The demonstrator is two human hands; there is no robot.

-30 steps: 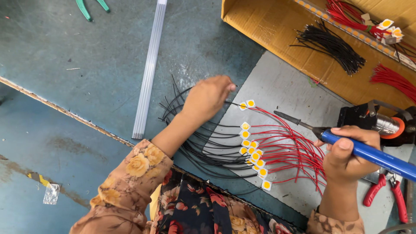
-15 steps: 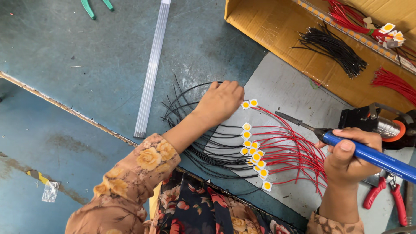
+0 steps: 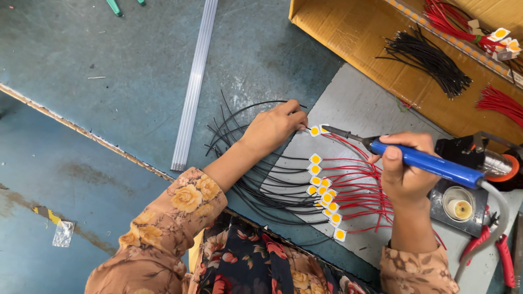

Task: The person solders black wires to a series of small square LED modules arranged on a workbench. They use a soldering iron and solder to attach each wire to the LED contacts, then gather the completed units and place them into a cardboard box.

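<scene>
My left hand (image 3: 275, 126) pinches a thin black wire (image 3: 239, 111) and holds its end against a small yellow chip (image 3: 315, 131) on the grey board (image 3: 357, 103). My right hand (image 3: 406, 169) grips a blue-handled soldering iron (image 3: 427, 163); its metal tip (image 3: 333, 131) sits just right of that chip. Below lie several more yellow chips (image 3: 321, 188), each with red wires (image 3: 359, 190) fanning right and black wires (image 3: 267, 190) fanning left.
A cardboard box (image 3: 348, 32) at the top right holds a bundle of black wires (image 3: 430, 60) and red wires (image 3: 498, 103). A long clear plastic strip (image 3: 193, 87) lies on the blue-green table. Red-handled pliers (image 3: 498, 253) and a small round tin (image 3: 459, 204) sit at the right.
My left hand has slid right with the black wire to the top yellow chip. The soldering iron tip has moved left toward the same chip.
</scene>
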